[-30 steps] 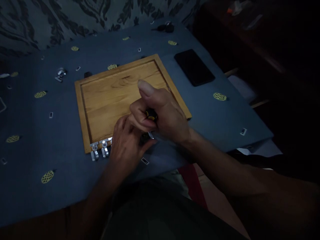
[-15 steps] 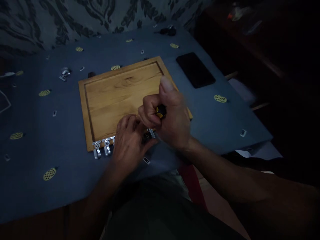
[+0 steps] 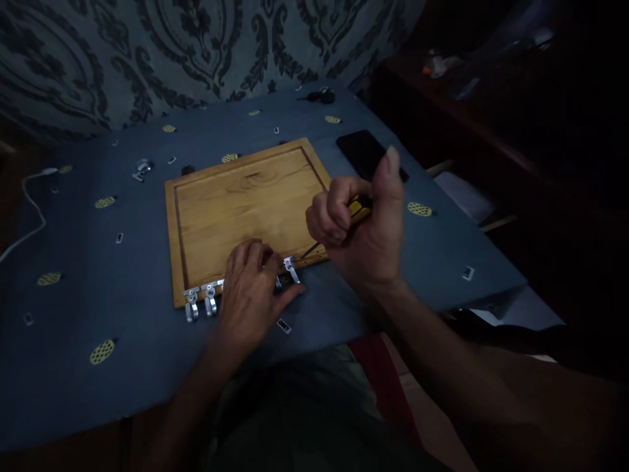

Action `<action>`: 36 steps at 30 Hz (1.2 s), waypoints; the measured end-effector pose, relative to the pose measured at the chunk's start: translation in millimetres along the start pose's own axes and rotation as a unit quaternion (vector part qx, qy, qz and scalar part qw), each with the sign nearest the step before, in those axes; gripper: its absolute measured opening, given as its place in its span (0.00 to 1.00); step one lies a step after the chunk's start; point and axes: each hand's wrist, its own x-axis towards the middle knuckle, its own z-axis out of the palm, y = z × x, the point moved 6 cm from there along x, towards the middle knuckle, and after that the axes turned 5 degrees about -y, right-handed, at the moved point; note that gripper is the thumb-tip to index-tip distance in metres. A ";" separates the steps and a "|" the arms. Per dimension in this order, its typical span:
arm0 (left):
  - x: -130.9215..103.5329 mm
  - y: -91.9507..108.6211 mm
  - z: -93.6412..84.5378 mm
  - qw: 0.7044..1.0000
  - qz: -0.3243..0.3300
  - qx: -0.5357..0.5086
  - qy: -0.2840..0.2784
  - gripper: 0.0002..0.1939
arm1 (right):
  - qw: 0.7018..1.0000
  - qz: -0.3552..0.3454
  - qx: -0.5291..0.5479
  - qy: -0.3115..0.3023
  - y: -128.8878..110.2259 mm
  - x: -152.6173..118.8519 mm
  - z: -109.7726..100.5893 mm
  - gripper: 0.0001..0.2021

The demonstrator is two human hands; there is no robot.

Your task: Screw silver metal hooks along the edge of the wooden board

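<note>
In my right hand (image 3: pixel 366 229) is a screwdriver (image 3: pixel 360 208) with a black and yellow handle, its thin shaft slanting down left toward the board's near edge. The tip is close to the right end of a metal hook rail (image 3: pixel 210 288). My left hand (image 3: pixel 248 288) lies over the middle of that rail, fingers curled onto it and thumb stretched out along the near side. Hooks show at both ends of the rail; those between are mostly hidden by the hand. A framed wooden board (image 3: pixel 246 203) lies flat beneath, with small holes along its near edge.
A black phone (image 3: pixel 358 151) lies right of the board, partly behind my right hand. Loose metal hooks (image 3: pixel 142 169) sit at the back left. A white cable (image 3: pixel 32 203) runs along the left. A dark object (image 3: pixel 319 96) rests at the far edge of the blue tablecloth (image 3: pixel 147 354).
My right hand has moved right with the screwdriver, away from my left hand, uncovering the shaft and the rail's right end. My left hand stays on the rail. The camera view has shifted upward.
</note>
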 end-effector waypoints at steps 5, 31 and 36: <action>0.2 1.3 -0.9 1.000 0.001 0.013 0.004 0.17 | 1.000 0.010 -0.022 0.008 7.9 -8.3 -2.3 0.36; 13.6 30.0 -80.0 0.982 0.036 -0.151 0.108 0.08 | 0.988 0.028 -0.015 -0.151 18.7 -35.1 9.2 0.45; 0.5 17.8 -95.1 0.981 -0.021 -0.138 0.134 0.07 | 0.957 0.026 -0.242 -0.154 28.9 -45.3 -28.3 0.32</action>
